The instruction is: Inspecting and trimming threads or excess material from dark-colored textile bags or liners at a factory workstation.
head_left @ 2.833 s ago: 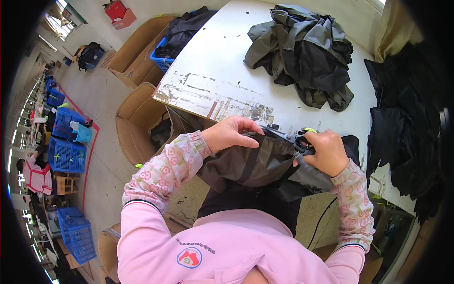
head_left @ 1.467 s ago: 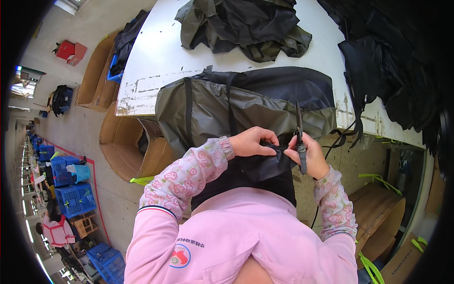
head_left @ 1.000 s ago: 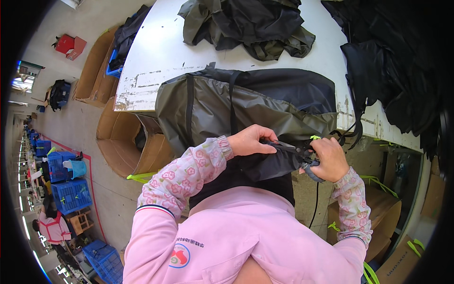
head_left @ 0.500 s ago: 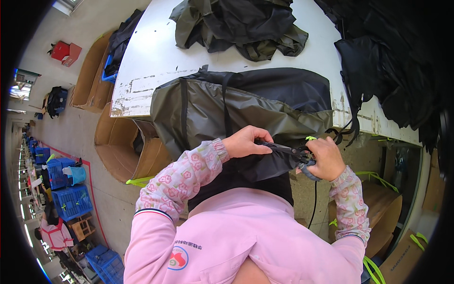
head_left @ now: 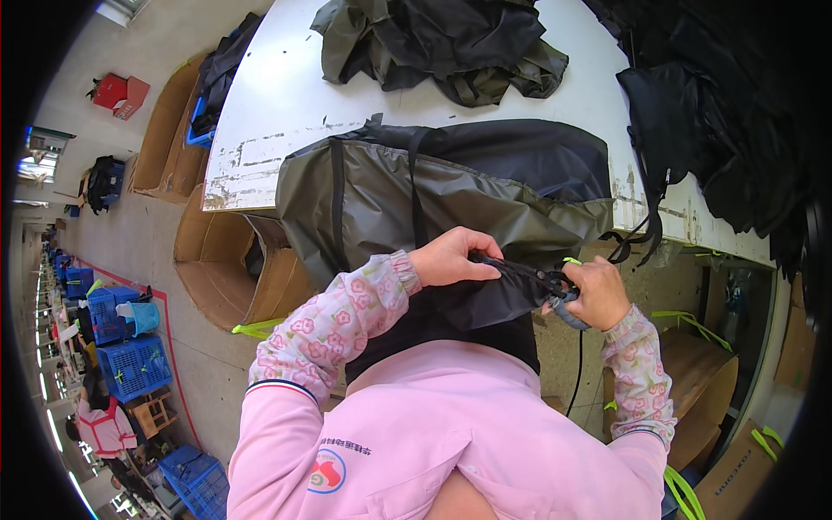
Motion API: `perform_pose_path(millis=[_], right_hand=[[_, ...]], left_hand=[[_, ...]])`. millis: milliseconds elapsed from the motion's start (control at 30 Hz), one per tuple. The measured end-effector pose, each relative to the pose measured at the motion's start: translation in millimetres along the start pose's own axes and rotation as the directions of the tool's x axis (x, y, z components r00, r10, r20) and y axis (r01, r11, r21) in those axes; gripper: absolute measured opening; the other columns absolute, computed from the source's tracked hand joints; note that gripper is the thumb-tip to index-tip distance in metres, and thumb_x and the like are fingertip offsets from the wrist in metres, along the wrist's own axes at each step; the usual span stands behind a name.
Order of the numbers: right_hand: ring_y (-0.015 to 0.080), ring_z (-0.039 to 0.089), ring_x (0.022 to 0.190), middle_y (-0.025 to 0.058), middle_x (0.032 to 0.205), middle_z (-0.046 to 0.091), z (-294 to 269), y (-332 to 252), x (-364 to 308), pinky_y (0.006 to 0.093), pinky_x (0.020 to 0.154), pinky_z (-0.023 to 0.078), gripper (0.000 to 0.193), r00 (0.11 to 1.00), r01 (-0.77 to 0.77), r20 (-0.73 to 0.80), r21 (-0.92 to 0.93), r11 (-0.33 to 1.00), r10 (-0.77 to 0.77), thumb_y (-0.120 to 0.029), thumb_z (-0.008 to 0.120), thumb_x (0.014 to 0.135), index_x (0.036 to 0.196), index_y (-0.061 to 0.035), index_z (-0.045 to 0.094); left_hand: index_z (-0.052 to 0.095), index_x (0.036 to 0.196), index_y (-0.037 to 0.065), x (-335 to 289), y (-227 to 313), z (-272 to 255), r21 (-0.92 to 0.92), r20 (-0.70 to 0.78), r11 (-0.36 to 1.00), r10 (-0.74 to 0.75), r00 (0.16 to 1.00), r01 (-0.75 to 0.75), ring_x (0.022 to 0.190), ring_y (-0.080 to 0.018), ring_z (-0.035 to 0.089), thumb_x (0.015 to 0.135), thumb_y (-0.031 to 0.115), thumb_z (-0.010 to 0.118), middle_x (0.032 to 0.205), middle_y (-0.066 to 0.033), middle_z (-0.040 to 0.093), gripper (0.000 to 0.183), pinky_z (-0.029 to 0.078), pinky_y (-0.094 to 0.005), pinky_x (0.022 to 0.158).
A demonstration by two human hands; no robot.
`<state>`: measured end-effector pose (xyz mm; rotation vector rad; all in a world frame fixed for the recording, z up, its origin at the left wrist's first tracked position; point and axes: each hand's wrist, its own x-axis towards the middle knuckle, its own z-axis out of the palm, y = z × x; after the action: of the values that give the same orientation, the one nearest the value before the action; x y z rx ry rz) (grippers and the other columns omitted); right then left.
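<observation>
Head view | your left hand (head_left: 451, 256) pinches the olive-and-black bag's (head_left: 442, 195) near edge, draped off the white table (head_left: 277, 104) | right hand (head_left: 596, 293) grips a small tool there | step: trimming; next needs taut fabric.

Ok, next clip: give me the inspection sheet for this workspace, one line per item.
Surface: white table, top scuffed and paint worn along the near edge.
Job's things: olive and black bag lies flat, hanging over the table edge; its black strap is stretched between both hands.
Clutter: heap of dark fabric at the far side; black pile on the right.
Grippers: left hand pinches the strap; right hand grips the strap end with a small grey tool.
Cables: thin black cord hangs below the right hand.
Surroundings: open cardboard boxes beside the table; blue crates on the floor to the left.
</observation>
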<state>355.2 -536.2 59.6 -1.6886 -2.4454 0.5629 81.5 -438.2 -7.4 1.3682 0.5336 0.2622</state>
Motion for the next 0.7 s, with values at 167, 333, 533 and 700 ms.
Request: perform_pose_path(millis=[167,333,533,700], right_hand=[[0.0297,0.059,0.064,0.0113,0.070,0.063,12.0,-17.5,8.6,0.0379,0.061,0.044,0.044,0.985,-0.088,-0.126,0.236,0.968,0.120,-0.032,0.086,0.063,0.079,-0.0037,0.056],[0.0078,0.051,0.067,-0.0004,0.074,0.057,40.6,-40.2,34.4,0.0236,0.062,0.042,0.025,0.968,-0.170,-0.003,0.726,0.666,0.251,-0.002,0.077,0.075,0.085,-0.0034,0.054],[0.0167,0.061,0.071,0.0069,0.081,0.065,61.4,-35.1,36.0,0.0287,0.064,0.047,0.023,0.966,-0.061,-0.142,0.688,0.723,0.217,0.003,0.073,0.075,0.089,-0.0011,0.055],[0.0295,0.066,0.074,0.0136,0.080,0.066,84.9,-38.2,42.4,0.0318,0.067,0.049,0.021,0.963,-0.189,-0.058,0.546,0.816,0.262,0.008,0.067,0.075,0.089,0.0000,0.054]], left_hand=[[0.066,0.098,0.001,4.8,5.5,6.8,0.090,-0.023,0.992,0.093,0.995,-0.091,0.082,-0.0074,0.056,0.084,0.013,0.072,0.087,-0.0004,0.064,0.019,0.046,-0.0244,0.077],[0.065,0.100,0.008,-44.8,3.3,5.9,0.592,-0.439,0.756,0.593,0.676,-0.279,0.092,-0.0248,0.053,0.076,0.018,0.078,0.098,-0.0092,0.056,0.029,0.043,-0.0335,0.083],[0.053,0.113,0.002,-195.6,-50.3,-35.5,0.159,-0.977,0.918,0.199,-0.076,0.363,0.093,-0.0185,0.049,0.082,0.028,0.075,0.101,-0.0054,0.047,0.047,0.041,-0.0318,0.083],[0.056,0.117,0.004,-208.8,-88.5,-14.2,-0.463,-0.822,0.886,-0.428,0.376,-0.004,0.093,-0.0160,0.056,0.090,0.029,0.065,0.105,-0.0049,0.061,0.038,0.044,-0.0306,0.086]])
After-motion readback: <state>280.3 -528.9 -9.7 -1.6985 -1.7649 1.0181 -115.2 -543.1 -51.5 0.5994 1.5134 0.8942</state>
